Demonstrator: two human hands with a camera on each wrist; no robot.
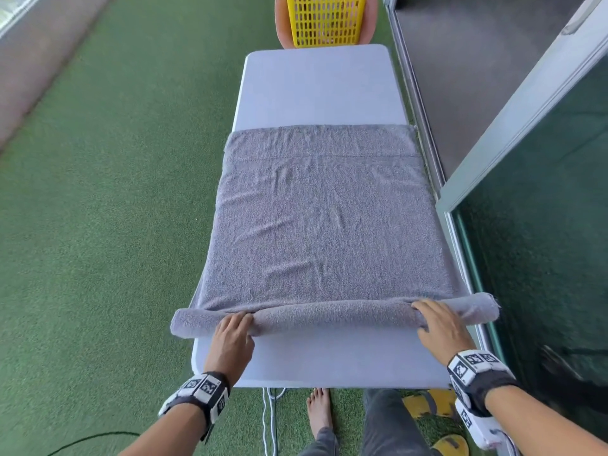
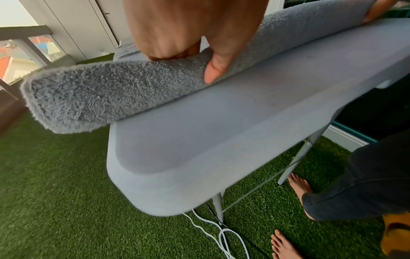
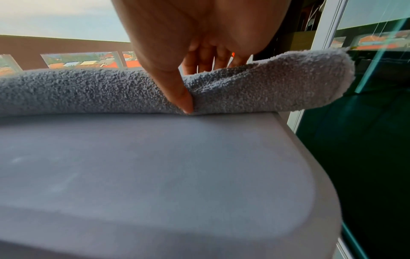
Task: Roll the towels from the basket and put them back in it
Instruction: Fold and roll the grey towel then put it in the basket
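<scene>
Both hands, left hand (image 1: 232, 337) & right hand (image 1: 441, 327), are pinching the grey terry towel (image 1: 322, 222)'s rolled near edge; roll approx. just beginning, most still lying flat; yellow plastic slotted basket (image 1: 325, 19) is waiting.

nubby terry towel (image 1: 324, 225), matt smooth table (image 1: 317, 83)

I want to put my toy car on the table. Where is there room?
Two bare patches on the table: one between the grey towel's far edge and the yellow basket, one between the roll and the near edge. The middle is all towel, with the left hand and right hand on the roll.
</scene>
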